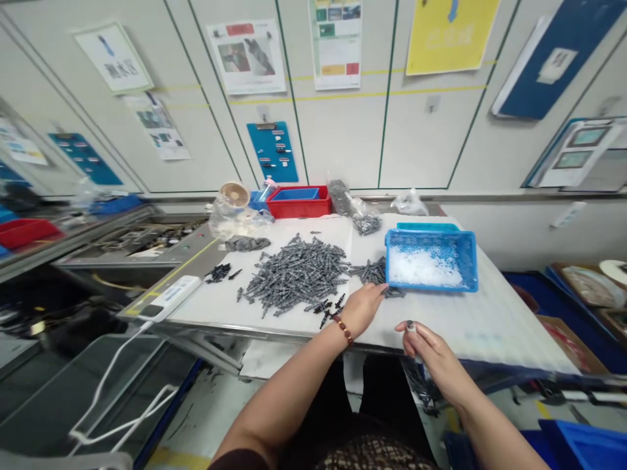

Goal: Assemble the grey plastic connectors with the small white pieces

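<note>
The small part (410, 324) is sitting in your right hand (434, 356), which is closing in a pinch, thumb and fingers around it. Its dark end is pointing roughly toward 12 o'clock, and its long axis seems to be running toward 5 or 6 o'clock, though your fingers are hiding much of it.

From your left hand (363, 310), that part is lying at about 4 o'clock. Your left fingers are reaching out, partly extended, by the near left corner of the blue bin (432, 287); you cannot tell from here whether they are gripping anything.

The bin is resting at 12 o'clock from your right hand and 2 o'clock from your left, its long side running from 9 to 3, with white pieces (425, 267) covering its floor. Your left hand is lying nearer the smaller grey pile (373, 269), at 12 o'clock from it. The large heap of grey parts (298, 274) is spreading at its 10 o'clock, with a few black parts (323, 313) lying at its 9. Farther out, a red bin (298, 207) is standing toward 11 o'clock.
</note>
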`<control>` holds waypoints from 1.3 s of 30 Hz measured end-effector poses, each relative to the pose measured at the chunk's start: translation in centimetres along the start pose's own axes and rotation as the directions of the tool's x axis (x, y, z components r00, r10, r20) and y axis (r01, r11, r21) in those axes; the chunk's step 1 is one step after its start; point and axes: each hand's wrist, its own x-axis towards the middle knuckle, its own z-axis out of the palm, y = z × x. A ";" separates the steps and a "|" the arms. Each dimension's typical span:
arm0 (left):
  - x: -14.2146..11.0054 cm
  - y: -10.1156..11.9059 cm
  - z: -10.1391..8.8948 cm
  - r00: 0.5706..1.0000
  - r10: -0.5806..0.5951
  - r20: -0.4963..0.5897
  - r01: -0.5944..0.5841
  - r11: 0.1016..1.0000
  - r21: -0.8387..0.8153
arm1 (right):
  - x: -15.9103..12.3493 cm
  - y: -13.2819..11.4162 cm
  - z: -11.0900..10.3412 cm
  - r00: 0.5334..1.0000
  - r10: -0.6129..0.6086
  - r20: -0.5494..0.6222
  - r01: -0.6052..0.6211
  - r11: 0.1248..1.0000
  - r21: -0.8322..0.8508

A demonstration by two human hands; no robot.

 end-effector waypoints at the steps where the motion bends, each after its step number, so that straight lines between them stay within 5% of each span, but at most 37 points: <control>1: -1.0 0.2 0.0 1.000 -0.003 -0.013 0.002 0.998 -0.056 | -0.2 0.1 0.2 1.000 -0.010 0.004 0.010 1.000 -0.005; 5: -5.1 0.6 -0.7 0.998 -0.041 -0.041 0.027 0.957 -0.290 | -0.6 -0.3 1.2 0.999 -0.036 0.013 0.037 0.996 -0.079; 10: -8.2 0.2 -2.6 0.974 -0.215 -0.068 0.130 0.782 -0.609 | -0.3 -2.1 1.9 0.988 -0.129 0.082 0.150 0.913 -0.378; 14: -9.4 0.7 -3.6 0.981 -0.152 -0.123 0.058 0.825 -0.563 | -0.2 -3.1 2.0 0.982 -0.109 0.154 0.179 0.799 -0.575; 20: -10.2 1.3 -4.1 0.969 -0.203 -0.139 0.097 0.834 -0.543 | -0.5 -3.5 1.8 0.975 -0.077 0.210 0.201 0.706 -0.679; 29: -10.3 1.8 -4.1 0.984 0.063 -0.164 -0.111 0.947 -0.301 | -1.1 -4.0 1.7 0.969 0.000 0.248 0.196 0.611 -0.767; 34: -10.2 2.4 -4.0 0.984 0.149 -0.095 -0.166 0.961 -0.220 | -1.4 -4.1 1.9 0.966 0.031 0.255 0.198 0.544 -0.815; 39: -10.5 2.7 -3.5 0.992 0.120 -0.026 -0.123 0.965 -0.231 | -1.8 -3.4 2.0 0.962 0.070 0.262 0.177 0.569 -0.803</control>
